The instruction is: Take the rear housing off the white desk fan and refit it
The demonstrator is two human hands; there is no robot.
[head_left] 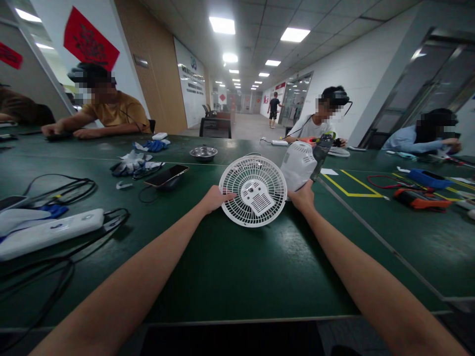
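Observation:
A round white fan grille with a slotted plate at its centre is tilted up above the green table. My left hand grips its left rim, the thumb over the front and the other fingers hidden behind. At its right side, my right hand is closed with the fingertips near the rim; part of its grip is hidden. Just behind this hand stands a white housing with vent slots, beside a dark bottle.
Left on the green table are a power strip, cables, a phone and gloves. A metal bowl stands behind. An orange multimeter and blue tray lie right. Several people are around.

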